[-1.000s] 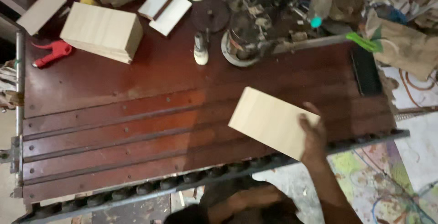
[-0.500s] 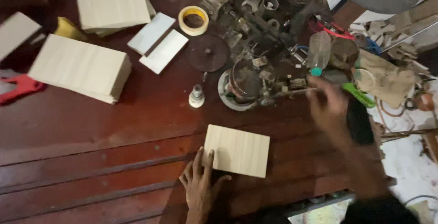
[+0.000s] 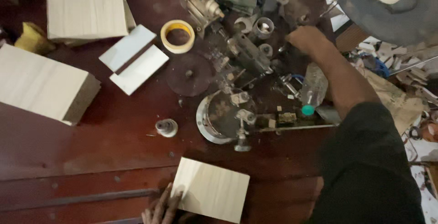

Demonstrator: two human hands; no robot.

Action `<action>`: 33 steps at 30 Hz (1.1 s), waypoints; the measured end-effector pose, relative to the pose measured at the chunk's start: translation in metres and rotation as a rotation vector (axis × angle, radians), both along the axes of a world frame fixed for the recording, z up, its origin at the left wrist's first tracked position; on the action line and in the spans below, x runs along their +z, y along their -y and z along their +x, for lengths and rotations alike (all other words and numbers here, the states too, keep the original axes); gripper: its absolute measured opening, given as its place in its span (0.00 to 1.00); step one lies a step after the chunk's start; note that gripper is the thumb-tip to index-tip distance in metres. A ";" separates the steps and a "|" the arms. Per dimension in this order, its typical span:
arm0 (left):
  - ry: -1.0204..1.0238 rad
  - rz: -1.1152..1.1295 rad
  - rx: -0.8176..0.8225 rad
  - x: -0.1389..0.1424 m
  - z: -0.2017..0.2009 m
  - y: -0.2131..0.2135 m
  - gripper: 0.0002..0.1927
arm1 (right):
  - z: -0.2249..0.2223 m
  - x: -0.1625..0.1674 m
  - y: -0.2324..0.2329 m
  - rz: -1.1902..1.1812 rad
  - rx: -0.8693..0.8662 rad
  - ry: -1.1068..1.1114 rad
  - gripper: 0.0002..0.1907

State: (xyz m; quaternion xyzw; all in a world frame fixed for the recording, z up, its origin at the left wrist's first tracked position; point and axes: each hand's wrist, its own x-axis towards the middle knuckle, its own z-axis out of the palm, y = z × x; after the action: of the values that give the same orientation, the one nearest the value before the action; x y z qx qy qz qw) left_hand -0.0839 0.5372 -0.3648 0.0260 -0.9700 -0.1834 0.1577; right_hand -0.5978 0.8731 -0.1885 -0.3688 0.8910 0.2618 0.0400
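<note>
Left hand: flat, fingers spread on pale rectangular wooden panel | Right hand: among grey metal machine parts, grip indiscernible | Panel placed on dark red counter; unworked

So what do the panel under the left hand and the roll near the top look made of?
The panel looks like pale, unfinished wood or plywood: faint straight grain, matte face. The left hand rests on its lower left corner. The roll looks like yellowish paper masking tape, dull-surfaced around an open core.
</note>
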 end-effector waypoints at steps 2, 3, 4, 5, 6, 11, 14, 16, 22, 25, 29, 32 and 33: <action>-0.020 0.031 -0.045 0.004 0.001 0.000 0.27 | -0.004 -0.004 -0.008 -0.086 0.043 0.002 0.13; -0.044 0.057 -0.111 0.007 0.001 -0.001 0.30 | -0.004 0.001 -0.009 -0.127 0.066 0.002 0.14; -0.064 0.088 -0.177 0.010 -0.001 -0.003 0.34 | 0.000 0.003 -0.014 -0.182 0.046 -0.016 0.14; -0.060 0.089 -0.101 0.013 -0.002 -0.005 0.34 | 0.006 0.005 -0.017 -0.235 0.030 -0.032 0.13; -0.060 0.086 -0.030 0.015 -0.003 -0.009 0.35 | 0.013 0.006 -0.018 -0.293 0.010 -0.052 0.12; -0.093 0.152 -0.011 0.043 -0.006 -0.024 0.36 | 0.203 0.005 0.005 -1.168 0.307 -0.079 0.21; -0.079 0.278 -0.156 0.063 -0.016 -0.026 0.34 | 0.364 -0.047 0.039 -1.119 0.338 0.357 0.29; -0.096 0.376 -0.238 0.070 -0.030 -0.024 0.32 | 0.410 -0.081 0.057 -1.002 0.248 0.346 0.34; -0.230 0.502 0.183 0.065 -0.091 -0.025 0.17 | 0.438 -0.103 0.049 -0.863 0.069 0.237 0.38; -0.207 0.374 0.271 0.061 -0.125 -0.037 0.17 | 0.445 -0.100 0.041 -0.883 0.013 0.219 0.39; -0.127 0.296 0.282 0.061 -0.154 -0.053 0.10 | 0.448 -0.114 0.051 -0.905 -0.029 0.190 0.41; -0.153 0.312 0.274 0.056 -0.150 -0.036 0.06 | 0.437 -0.122 0.076 -0.974 -0.008 0.235 0.38; -0.181 0.334 0.260 0.058 -0.145 -0.022 0.06 | 0.429 -0.123 0.087 -0.979 0.016 0.229 0.38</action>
State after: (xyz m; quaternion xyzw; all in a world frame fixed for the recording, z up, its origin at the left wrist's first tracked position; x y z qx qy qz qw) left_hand -0.2286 0.5594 -0.3072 0.1599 -0.8965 -0.3210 0.2601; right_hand -0.1686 0.7856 -0.3112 -0.3773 0.8963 -0.2290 -0.0421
